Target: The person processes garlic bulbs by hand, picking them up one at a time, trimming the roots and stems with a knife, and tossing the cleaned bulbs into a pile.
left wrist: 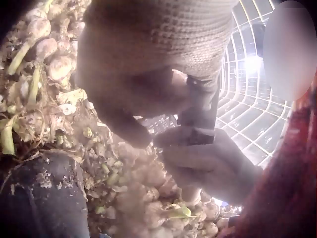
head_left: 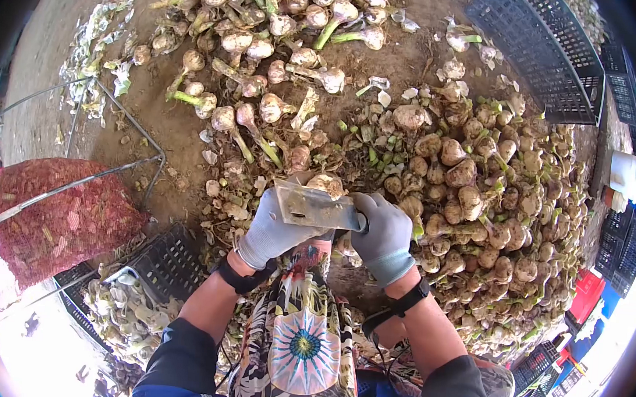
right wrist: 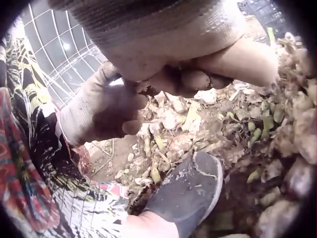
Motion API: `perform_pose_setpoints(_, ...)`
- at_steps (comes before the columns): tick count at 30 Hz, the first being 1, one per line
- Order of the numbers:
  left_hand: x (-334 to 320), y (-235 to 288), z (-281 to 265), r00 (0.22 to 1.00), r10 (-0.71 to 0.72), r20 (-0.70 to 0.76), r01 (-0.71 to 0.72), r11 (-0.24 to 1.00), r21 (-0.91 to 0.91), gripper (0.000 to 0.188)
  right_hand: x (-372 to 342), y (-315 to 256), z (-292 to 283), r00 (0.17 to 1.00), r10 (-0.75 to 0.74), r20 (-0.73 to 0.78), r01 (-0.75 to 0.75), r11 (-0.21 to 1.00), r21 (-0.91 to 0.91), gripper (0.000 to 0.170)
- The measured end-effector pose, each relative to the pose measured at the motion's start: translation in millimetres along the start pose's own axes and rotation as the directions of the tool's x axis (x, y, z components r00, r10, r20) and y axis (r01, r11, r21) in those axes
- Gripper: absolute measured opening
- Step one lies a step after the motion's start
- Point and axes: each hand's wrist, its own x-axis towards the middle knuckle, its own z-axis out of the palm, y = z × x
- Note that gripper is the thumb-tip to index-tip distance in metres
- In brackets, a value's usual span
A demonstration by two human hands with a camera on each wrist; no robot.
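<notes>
In the head view, my gloved right hand (head_left: 383, 238) grips the handle end of a broad metal cleaver (head_left: 317, 208), whose blade lies across to the left. My gloved left hand (head_left: 262, 231) is at the blade's far end, its fingers hidden behind the metal. Just past the blade's upper edge shows a garlic bulb (head_left: 326, 183), which the left hand holds. Both wrist views are hazy; the left wrist view has the left glove (left wrist: 153, 64) close to the right hand (left wrist: 208, 163). Whole garlic bulbs with stems (head_left: 273, 108) lie on the ground ahead.
A large heap of garlic bulbs (head_left: 472, 202) spreads to the right. Black plastic crates (head_left: 539, 48) stand at the back right, another crate (head_left: 170, 262) at lower left. A full red mesh sack (head_left: 66, 218) and a metal frame (head_left: 128, 117) are on the left. A shoe (right wrist: 188, 191) rests among scraps.
</notes>
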Motion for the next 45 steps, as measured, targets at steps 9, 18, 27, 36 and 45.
perform_pose_setpoints(9, -18.4, 53.4, 8.9, 0.978, 0.097, 0.187, -0.112, 0.991, 0.073, 0.06, -1.7, 67.3, 42.7, 0.843, 0.448, 0.298, -0.446, 0.892, -0.08, 0.022)
perform_pose_setpoints(18, 13.1, 30.1, 10.2, 0.965, 0.253, 0.065, -0.255, 0.863, 0.435, 0.035, 6.1, 40.5, 4.7, 0.935, 0.283, 0.212, -0.354, 0.757, 0.549, 0.035)
perform_pose_setpoints(27, 24.2, 65.7, 2.2, 0.755, 0.358, 0.549, -0.651, 0.315, 0.69, 0.017, 16.5, 58.8, 8.8, 0.906, 0.243, 0.346, -0.237, 0.97, -0.06, 0.027)
perform_pose_setpoints(36, 86.5, 86.5, 27.0, 0.782, 0.442, 0.438, -0.589, 0.296, 0.752, 0.035, -15.6, 40.1, 0.5, 0.808, 0.461, 0.366, -0.548, 0.364, 0.753, 0.015)
perform_pose_setpoints(45, 106.3, 1.6, -60.7, 0.955, 0.297, -0.007, -0.185, 0.613, 0.768, 0.048, 9.6, 18.3, 9.6, 0.863, 0.414, 0.288, -0.407, 0.233, 0.883, 0.029)
